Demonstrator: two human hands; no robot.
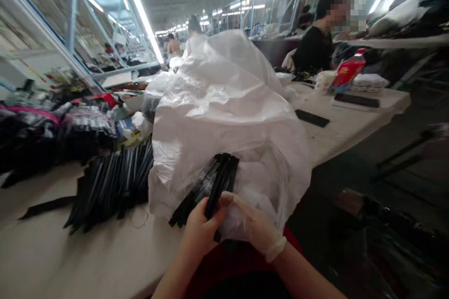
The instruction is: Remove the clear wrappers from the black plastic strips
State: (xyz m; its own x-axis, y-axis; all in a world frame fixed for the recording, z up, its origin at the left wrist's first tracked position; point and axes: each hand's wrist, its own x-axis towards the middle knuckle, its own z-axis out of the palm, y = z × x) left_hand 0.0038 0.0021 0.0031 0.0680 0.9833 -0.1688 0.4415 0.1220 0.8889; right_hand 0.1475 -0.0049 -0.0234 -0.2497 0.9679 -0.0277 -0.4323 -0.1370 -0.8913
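Fingers grip slim black strips beside crinkled plastic.

Black strips and white bag on pale table.

Worn on the head, the lone camera looks forward and down over the worktable; the left hand and gloved right hand sit close, low in view; fluorescent tubes recede far beyond.
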